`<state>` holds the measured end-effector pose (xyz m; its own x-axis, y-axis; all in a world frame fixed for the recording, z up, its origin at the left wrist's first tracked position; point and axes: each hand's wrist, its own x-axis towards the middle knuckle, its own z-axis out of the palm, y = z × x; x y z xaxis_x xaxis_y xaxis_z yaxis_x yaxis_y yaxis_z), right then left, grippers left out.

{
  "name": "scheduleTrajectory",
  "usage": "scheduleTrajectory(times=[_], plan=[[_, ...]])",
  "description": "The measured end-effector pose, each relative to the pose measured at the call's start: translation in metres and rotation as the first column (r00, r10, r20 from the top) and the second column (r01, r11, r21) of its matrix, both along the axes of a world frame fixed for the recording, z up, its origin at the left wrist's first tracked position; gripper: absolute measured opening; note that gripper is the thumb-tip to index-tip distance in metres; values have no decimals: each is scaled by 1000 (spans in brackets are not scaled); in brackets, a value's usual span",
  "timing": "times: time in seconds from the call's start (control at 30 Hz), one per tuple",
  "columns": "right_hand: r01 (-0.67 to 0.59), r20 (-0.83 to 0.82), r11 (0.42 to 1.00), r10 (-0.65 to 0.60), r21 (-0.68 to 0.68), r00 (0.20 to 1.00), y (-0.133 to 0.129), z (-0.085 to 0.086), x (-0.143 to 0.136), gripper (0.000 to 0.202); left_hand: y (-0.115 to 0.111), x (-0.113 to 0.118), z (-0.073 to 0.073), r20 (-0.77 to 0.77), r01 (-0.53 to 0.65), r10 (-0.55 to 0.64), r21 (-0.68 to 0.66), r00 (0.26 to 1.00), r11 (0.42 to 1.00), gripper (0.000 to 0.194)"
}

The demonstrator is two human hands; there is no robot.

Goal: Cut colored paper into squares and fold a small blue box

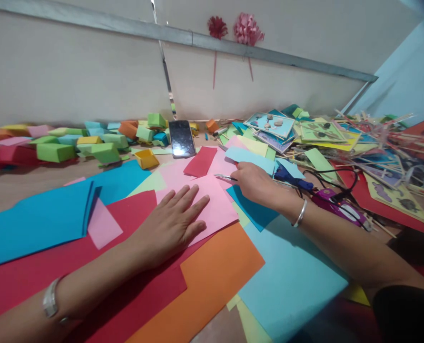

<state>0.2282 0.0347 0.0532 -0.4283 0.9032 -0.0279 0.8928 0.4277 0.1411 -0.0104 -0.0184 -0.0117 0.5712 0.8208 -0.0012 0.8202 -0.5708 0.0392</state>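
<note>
My left hand (171,226) lies flat with its fingers spread on a pink sheet of paper (221,209). To its right, my right hand (252,181) is closed around a pair of scissors (225,177), whose blades point left over the pink paper. The handles are mostly hidden in the fingers. A small red paper piece (201,162) rests just beyond the blades. Under and around my hands are red paper (136,300), an orange sheet (212,271) and a light blue sheet (293,276).
A phone (182,139) leans at the back, beside several coloured paper boxes (55,152). Folded blue paper (40,219) lies left. On the right are a purple device (340,207) with black cable, decorated cards (322,131) and sticks. Paper flowers (248,29) hang above.
</note>
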Motion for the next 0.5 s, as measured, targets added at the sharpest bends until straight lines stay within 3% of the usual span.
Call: scheduleTrajectory(times=[0.2, 0.5], plan=[[11, -7, 1000, -11, 11, 1000, -2, 2, -2, 39, 1, -3, -3, 35, 18, -20, 38, 999, 999, 61], [-1, 30, 1000, 2, -24, 1000, 0, -2, 1, 21, -1, 2, 3, -15, -26, 25, -27, 1000, 999, 63]])
